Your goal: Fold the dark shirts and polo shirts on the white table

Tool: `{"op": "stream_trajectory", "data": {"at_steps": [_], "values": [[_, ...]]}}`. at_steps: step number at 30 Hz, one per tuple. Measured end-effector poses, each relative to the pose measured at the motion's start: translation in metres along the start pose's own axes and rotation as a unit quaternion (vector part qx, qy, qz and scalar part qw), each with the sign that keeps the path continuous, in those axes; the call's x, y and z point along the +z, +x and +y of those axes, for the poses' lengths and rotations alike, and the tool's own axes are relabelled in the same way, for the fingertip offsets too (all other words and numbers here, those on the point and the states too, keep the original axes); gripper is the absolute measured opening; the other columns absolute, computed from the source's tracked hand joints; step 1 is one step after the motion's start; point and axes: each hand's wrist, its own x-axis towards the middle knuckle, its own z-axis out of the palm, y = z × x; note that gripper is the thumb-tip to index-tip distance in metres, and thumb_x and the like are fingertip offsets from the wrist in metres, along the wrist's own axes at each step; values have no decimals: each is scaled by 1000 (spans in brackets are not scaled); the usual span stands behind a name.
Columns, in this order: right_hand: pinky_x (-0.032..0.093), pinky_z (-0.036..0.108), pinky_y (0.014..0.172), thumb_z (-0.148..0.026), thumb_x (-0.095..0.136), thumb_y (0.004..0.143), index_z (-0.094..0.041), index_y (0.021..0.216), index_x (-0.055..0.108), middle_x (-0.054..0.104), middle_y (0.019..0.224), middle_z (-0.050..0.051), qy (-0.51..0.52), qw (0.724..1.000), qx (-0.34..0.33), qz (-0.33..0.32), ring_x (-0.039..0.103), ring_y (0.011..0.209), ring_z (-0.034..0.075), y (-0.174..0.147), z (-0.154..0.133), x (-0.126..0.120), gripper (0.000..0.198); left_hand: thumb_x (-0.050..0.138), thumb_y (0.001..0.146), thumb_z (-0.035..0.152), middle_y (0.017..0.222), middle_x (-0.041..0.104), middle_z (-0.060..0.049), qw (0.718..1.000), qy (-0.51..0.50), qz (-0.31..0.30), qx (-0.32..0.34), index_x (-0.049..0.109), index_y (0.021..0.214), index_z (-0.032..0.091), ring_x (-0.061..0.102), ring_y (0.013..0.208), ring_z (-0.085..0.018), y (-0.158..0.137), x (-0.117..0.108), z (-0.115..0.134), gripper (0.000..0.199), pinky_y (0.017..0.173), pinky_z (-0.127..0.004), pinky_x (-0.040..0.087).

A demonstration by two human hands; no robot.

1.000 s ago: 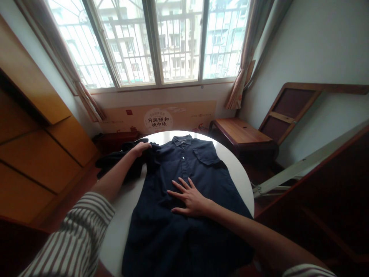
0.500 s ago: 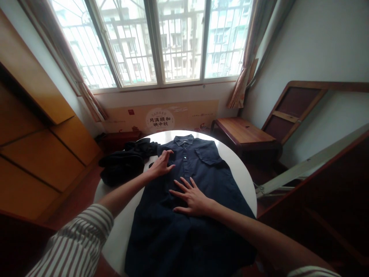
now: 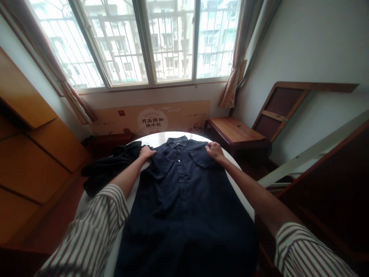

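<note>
From here I see a dark navy shirt [image 3: 190,204] laid front up on a glossy round white table [image 3: 157,137], collar at the far edge, pale button on the placket, and what look like sleeves folded over the chest. I can't read its neck label. The left hand [image 3: 148,153] has its fingers curled closed, pinching one shoulder edge; the right hand [image 3: 215,151] bunches cloth at the other, fingers bent tight. Soft black clothing [image 3: 108,165] lies heaped at left. Beyond, a beige poster [image 3: 173,115] reads 月满颐和 映中秋, near a wooden side table [image 3: 238,129].
</note>
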Motion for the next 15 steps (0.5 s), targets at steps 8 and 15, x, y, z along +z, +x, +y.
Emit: {"op": "stream_trajectory", "data": {"at_steps": [8,15], "values": [[52,27,79,-17,73,72,-8,91,74,73,90,13,8,997,77,-2,69,90,24,69,36,28,22,58,84,29,113,72,-13,998,-38,53,-4,71,111,17,66,108,-26,43,6,-11,32,90,-30,49],[47,38,97,-18,56,85,-5,121,63,65,118,21,17,996,32,78,61,112,30,101,20,28,38,56,87,30,114,69,-17,995,-31,86,-38,67,114,13,63,110,-28,72,0,-7,34,95,-34,47]]}}
